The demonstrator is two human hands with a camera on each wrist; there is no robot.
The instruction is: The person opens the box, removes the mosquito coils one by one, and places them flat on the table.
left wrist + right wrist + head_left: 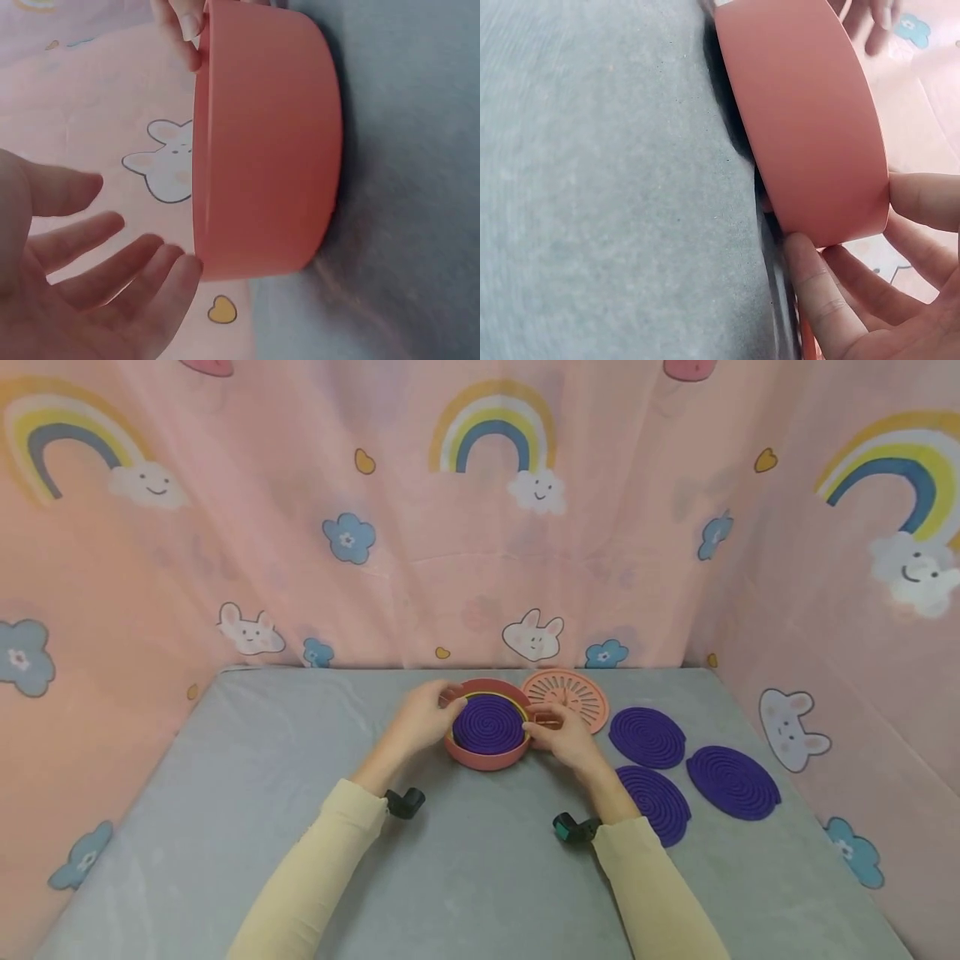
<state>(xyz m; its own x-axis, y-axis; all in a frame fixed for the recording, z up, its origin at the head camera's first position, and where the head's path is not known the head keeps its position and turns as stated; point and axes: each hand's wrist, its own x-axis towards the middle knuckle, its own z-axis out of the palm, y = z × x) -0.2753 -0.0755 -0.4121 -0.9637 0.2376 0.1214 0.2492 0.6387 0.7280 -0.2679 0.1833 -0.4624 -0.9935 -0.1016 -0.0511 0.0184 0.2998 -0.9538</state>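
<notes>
A round pink mosquito coil box [487,762] stands on the table, its wall filling much of both wrist views. Inside it lies a purple mosquito coil [488,724], with a thin yellow edge showing around it. At the box's left rim is my left hand [427,717], fingers loosely spread; in the left wrist view the little finger touches the rim. My right hand [564,737] holds the right side of the box, thumb at the rim and fingers against the outer wall [810,120]. The coil is hidden in both wrist views.
A slotted pink lid [585,697] lies behind my right hand. More purple coils lie to the right: one near the lid [647,737], one farther right [733,782], and one partly behind my right forearm [654,802]. A patterned pink curtain [420,593] borders the grey table [465,868].
</notes>
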